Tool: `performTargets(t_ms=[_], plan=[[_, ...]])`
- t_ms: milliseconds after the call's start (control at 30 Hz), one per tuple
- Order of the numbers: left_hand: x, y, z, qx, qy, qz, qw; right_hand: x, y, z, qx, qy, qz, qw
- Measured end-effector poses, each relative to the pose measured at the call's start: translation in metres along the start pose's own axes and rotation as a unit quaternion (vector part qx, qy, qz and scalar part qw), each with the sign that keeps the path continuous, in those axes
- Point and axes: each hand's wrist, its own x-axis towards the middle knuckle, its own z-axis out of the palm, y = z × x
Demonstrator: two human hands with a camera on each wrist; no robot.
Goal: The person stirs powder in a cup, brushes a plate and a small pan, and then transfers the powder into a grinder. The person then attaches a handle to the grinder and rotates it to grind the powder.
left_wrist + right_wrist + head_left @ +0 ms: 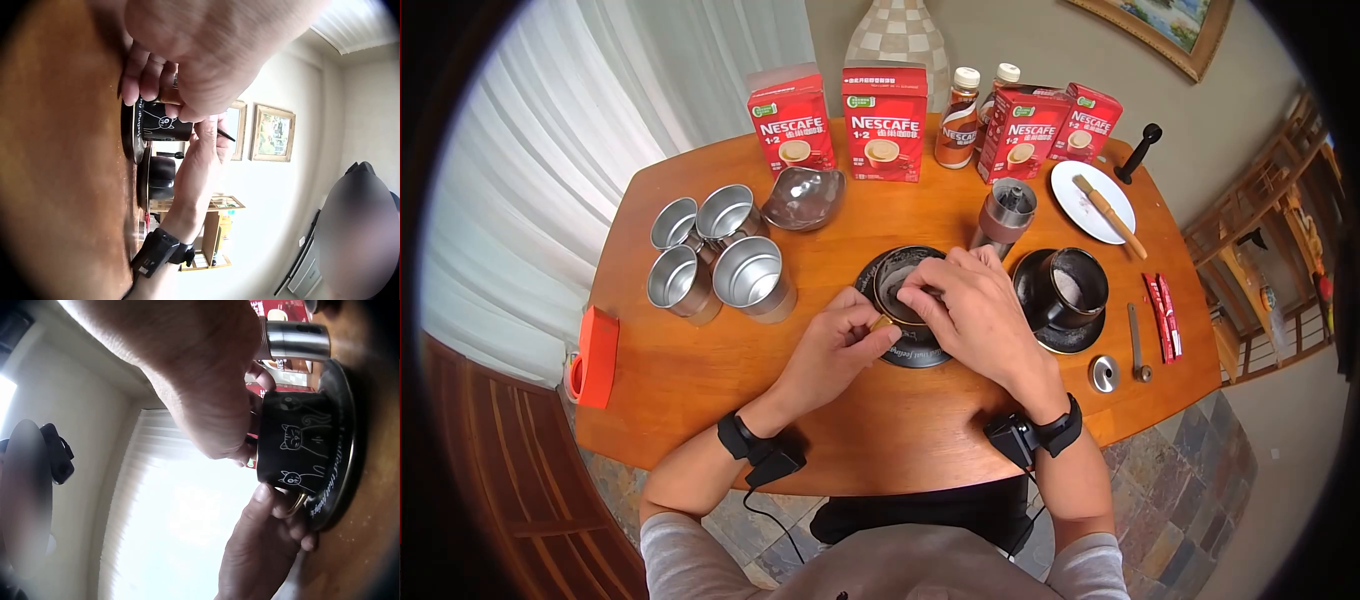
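On the dark saucer (915, 355), the black cup (294, 440), its handle (299, 505) pinched by the left hand's (830, 345) curled fingers, could tip if the right hand (980, 310), its bent fingers over the mouth, any hold impossible to tell, pushes sideways harder than that pinch resists.

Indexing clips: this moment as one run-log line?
black cup: upright on black saucer | left hand: pinches cup's gold handle | right hand: at cup's opening, grip unclear

The wooden table (880, 430) bears saucers (920, 354), metal cups (755, 290), red boxes (885, 135), apparently a grinder (998, 228).
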Motion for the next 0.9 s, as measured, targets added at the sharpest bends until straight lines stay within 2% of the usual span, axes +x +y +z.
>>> performTargets(t_ms=[167,333,433,533,767,900], plan=[[-0.001,0.007,0.001,-0.012,0.001,-0.008,1.000,0.002,0.002,-0.004,-0.009,0.039,0.031,0.999],[0.000,0.008,0.002,-0.022,0.001,-0.016,1.000,0.001,0.002,-0.004,-0.002,0.031,0.035,0.999],[0.001,0.002,0.004,-0.026,0.020,0.013,0.999,0.002,0.001,-0.008,0.017,0.009,0.040,0.999],[0.000,0.001,0.000,-0.012,-0.002,-0.006,1.000,0.003,0.001,-0.008,0.018,0.010,0.041,0.999],[0.000,0.003,0.001,-0.018,0.008,-0.001,1.000,0.004,0.000,-0.013,0.035,-0.019,0.046,0.998],[0.001,0.006,0.005,-0.035,0.023,0.010,0.999,0.004,0.002,-0.009,0.028,-0.003,0.041,0.999]])
